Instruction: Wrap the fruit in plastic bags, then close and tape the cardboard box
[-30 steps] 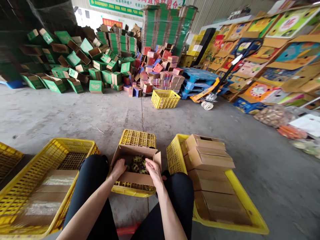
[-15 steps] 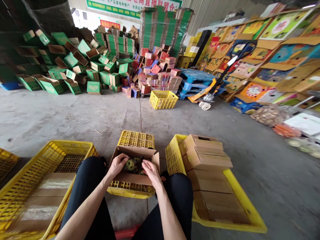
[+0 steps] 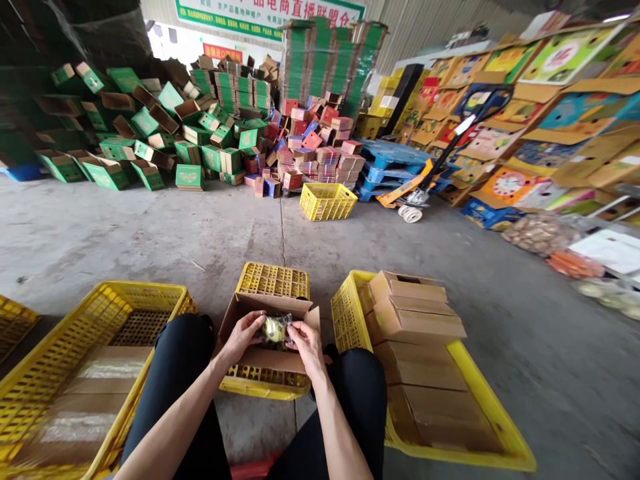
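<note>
Plastic packet [image 3: 275,329], contents apparently pale-green fruit though glare obscures them, is at the mouth of the open cardboard box [image 3: 280,359]. Left hand [image 3: 243,335] grasps its nine o'clock end; right hand [image 3: 306,342] pinches its three o'clock end. Box rests on a yellow crate [image 3: 265,388]. At four o'clock from it, a second crate [image 3: 347,313] carries brown cartons [image 3: 435,370].

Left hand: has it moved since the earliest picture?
Yes: rightward. Judged against the floor crack, the left hand has come closer, from near the left wall of the open carton toward its middle, holding clear-wrapped fruit.
</note>
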Available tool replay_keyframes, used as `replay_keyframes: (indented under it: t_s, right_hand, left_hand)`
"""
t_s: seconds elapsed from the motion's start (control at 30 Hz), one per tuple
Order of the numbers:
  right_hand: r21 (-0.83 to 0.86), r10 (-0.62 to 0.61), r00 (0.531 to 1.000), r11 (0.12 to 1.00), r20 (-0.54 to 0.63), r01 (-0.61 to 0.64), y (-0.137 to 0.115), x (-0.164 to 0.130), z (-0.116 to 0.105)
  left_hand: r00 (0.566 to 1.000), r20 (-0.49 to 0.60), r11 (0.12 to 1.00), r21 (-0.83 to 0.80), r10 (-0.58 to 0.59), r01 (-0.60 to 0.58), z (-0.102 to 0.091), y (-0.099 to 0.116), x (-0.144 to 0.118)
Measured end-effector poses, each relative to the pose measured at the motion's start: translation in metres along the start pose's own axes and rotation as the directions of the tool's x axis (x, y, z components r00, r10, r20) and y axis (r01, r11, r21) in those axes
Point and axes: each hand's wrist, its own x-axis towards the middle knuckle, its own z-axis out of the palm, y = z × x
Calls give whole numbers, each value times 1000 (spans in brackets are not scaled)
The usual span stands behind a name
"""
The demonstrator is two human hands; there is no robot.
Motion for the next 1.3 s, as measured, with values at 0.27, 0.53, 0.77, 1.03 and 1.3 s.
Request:
replay_keyframes:
  t_s: [0.27, 0.53, 0.77, 1.03, 1.3]
  right_hand:
    - [35, 18, 993, 999, -114, -14, 1, 3, 1]
    - [32, -14, 994, 999, -110, 17, 3, 3, -2]
    - [51, 1, 994, 999, -111, 5, 2, 2, -1]
    - [101, 16, 989, 995, -148, -1, 3, 4, 0]
    - [88, 11, 986, 996, -167, 4, 3, 5, 2]
  left_hand:
    - [987, -131, 995, 19, 95, -93, 0, 5, -1]
    - [994, -40, 994, 34, 105, -104, 5, 9, -4]
    - [989, -65, 990, 46, 136, -133, 3, 10, -6]
    - [991, -72, 993, 43, 117, -114, 6, 12, -8]
    - [992, -64, 993, 44, 112, -109, 5, 11, -6]
